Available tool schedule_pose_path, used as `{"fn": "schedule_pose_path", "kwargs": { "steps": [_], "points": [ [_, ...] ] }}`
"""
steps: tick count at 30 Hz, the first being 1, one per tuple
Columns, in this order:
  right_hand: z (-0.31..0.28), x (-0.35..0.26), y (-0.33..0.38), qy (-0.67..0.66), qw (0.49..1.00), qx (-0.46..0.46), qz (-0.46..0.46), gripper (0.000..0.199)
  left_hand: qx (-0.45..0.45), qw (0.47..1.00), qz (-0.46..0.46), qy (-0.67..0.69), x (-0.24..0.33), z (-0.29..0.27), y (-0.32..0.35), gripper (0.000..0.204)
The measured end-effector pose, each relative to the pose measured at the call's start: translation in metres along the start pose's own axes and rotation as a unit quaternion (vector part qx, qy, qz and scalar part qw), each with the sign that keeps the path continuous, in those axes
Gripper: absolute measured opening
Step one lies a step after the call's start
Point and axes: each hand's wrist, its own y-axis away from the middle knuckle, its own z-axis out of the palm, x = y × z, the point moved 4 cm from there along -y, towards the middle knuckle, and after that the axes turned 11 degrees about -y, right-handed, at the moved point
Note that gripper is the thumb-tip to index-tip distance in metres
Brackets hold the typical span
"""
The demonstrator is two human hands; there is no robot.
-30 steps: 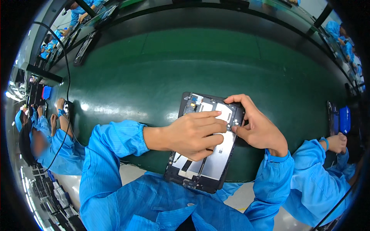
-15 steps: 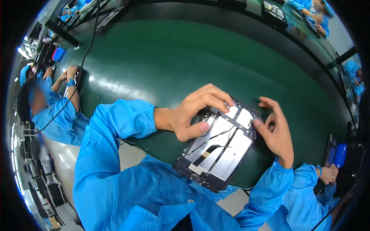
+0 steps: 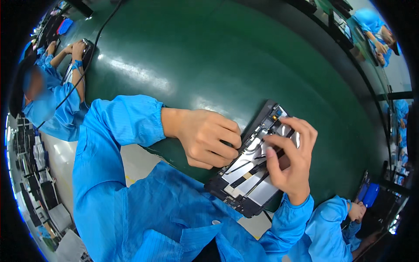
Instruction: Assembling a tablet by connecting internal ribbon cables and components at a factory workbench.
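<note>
"Watching that opened tablet point(image 3: 256, 172), right of the frame's centre?"

"The right hand point(image 3: 297, 159) arches over it, fingers spread; a careless drag could snag the flat cable point(image 3: 247, 176) and tear it."

"And the left hand point(image 3: 209, 139)?"

"Curled at its edge; whether it pinches anything, I can't tell."

"Glossy green tabletop point(image 3: 196, 65) beyond, blue-clad co-worker point(image 3: 65, 96) at upper left."
</note>
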Motion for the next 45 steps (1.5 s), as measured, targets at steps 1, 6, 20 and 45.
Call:
{"fn": "schedule_pose_path", "kwargs": {
  "steps": [1,6,20,45],
  "points": [
    [0.005,-0.004,-0.001,-0.008,1.0,-0.024,0.002,0.023,-0.006,1.0,0.003,0.013,0.002,0.0,0.002,0.018],
    [0.02,-0.005,-0.006,-0.015,0.997,-0.077,0.024,0.022,-0.025,0.999,0.009,0.034,0.008,0.0,0.011,0.019],
    [0.028,-0.01,-0.006,-0.021,0.99,-0.137,0.039,0.019,-0.017,0.998,0.009,0.06,0.008,0.007,0.011,0.02],
    [0.031,-0.004,0.0,-0.059,0.989,-0.11,0.081,0.024,-0.026,0.992,-0.027,0.123,0.001,0.013,0.018,0.02]
  ]
}}
